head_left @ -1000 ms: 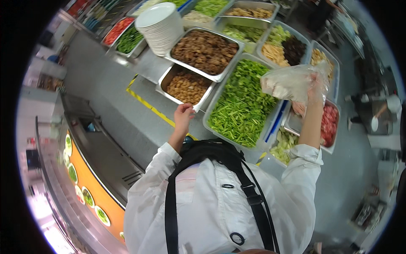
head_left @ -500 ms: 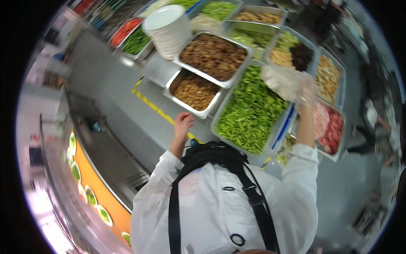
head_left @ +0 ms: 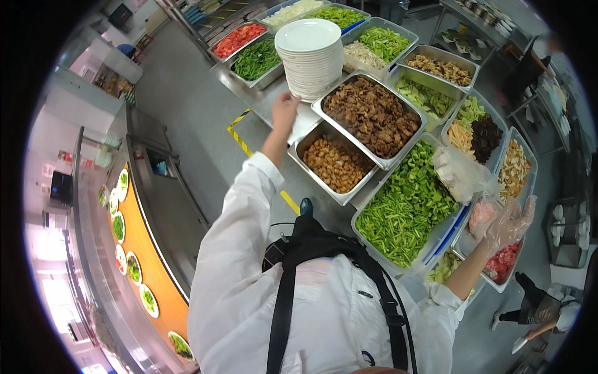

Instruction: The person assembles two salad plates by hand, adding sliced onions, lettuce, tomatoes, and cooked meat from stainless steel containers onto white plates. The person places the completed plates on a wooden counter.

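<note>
My bare left hand (head_left: 286, 111) reaches beside the foot of a tall stack of white plates (head_left: 311, 68). Its fingers are loosely bent and apart, holding no plate; whether they touch the stack I cannot tell. My right hand (head_left: 511, 225) wears a clear plastic glove and spreads its fingers over a steel tray of raw pink and red meat (head_left: 500, 265), with nothing in its grasp. A clear plastic bag (head_left: 460, 173) lies crumpled over a corner of the tub of chopped green vegetables (head_left: 405, 215). Steel trays of browned meat (head_left: 372, 117) and small brown chunks (head_left: 336, 165) sit between my hands.
Behind are tubs of sliced tomato (head_left: 238, 40), green beans (head_left: 256, 60) and dark fungus (head_left: 486, 138). Several filled plates (head_left: 149, 300) line an orange counter (head_left: 163, 274) at left. Two people (head_left: 541, 302) stand at the right. Yellow-black tape (head_left: 237, 132) marks the floor.
My left hand has moved forward to the plate stack. My right hand has moved from beside the plastic bag to over the meat tray, fingers spreading. The view has shifted.
</note>
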### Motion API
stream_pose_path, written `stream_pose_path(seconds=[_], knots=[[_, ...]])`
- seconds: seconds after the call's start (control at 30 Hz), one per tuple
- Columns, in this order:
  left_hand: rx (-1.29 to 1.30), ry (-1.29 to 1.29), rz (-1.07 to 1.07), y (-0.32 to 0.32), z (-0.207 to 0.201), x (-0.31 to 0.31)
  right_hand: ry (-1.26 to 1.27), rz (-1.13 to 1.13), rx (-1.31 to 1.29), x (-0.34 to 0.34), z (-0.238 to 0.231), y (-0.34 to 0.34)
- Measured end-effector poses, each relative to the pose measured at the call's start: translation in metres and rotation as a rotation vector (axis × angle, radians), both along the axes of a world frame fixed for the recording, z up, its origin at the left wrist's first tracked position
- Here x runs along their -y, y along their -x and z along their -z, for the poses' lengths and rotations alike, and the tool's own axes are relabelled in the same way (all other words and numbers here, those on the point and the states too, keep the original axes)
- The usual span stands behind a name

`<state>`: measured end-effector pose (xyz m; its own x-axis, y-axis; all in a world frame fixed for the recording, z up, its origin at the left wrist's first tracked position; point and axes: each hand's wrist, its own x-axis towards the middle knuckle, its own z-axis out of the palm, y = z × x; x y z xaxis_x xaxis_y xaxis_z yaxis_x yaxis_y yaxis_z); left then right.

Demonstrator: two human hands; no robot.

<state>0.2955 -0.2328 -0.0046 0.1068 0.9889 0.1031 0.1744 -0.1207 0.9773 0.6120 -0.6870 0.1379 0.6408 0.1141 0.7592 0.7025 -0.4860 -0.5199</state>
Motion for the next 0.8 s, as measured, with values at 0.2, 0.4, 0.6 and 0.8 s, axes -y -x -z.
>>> stream_pose_path(seconds=[0.2, 0.4, 0.6, 0.8], knots=[[-0.427, -0.237, -0.212, -0.021, -0.038, -0.179, 0.153, 0.091, -0.005, -0.05, 0.018, 0.07], [-0.666, -0.074, -0.053, -0.047, -0.061, -0.246, -0.075, -0.044, -0.301, -0.103, 0.078, 0.117], [-0.608, 0.182, 0.037, -0.044, -0.059, -0.282, -0.137, -0.124, -0.448, -0.144, 0.101, 0.156], [-0.14, 0.341, 0.004, -0.048, -0.053, -0.295, -0.285, -0.274, -0.573, -0.19, 0.13, 0.15]])
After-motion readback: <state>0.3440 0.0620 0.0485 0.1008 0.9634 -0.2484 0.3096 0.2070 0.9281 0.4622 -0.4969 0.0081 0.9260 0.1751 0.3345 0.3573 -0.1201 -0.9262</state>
